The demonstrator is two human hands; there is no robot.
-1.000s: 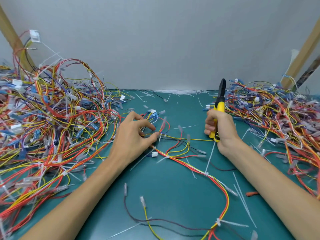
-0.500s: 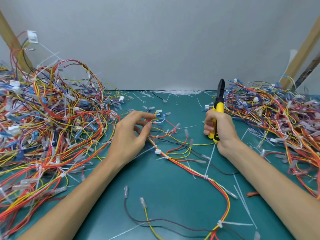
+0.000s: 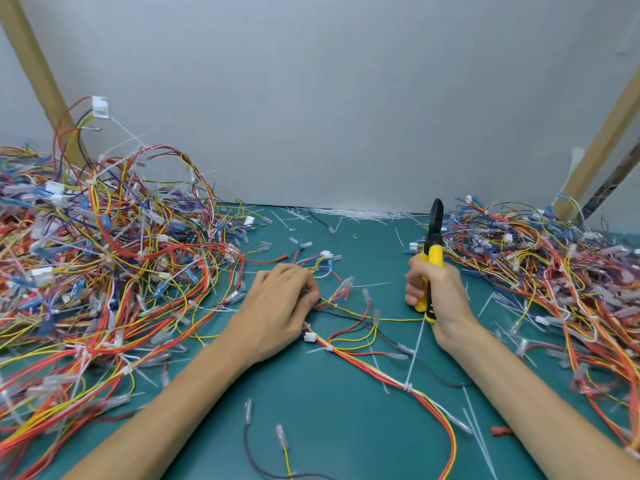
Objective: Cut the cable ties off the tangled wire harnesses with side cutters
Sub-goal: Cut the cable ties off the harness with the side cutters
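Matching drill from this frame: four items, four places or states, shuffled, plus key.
Items
1. cutters
2. left hand
3. cut ties
4. white connector

Places or states
a. strewn along the wall at the back of the mat
b. sticking up above the left pile
c. upright in the right hand
d. gripping the harness mid-mat

Pairs: 1-c, 2-d, 3-a, 4-b
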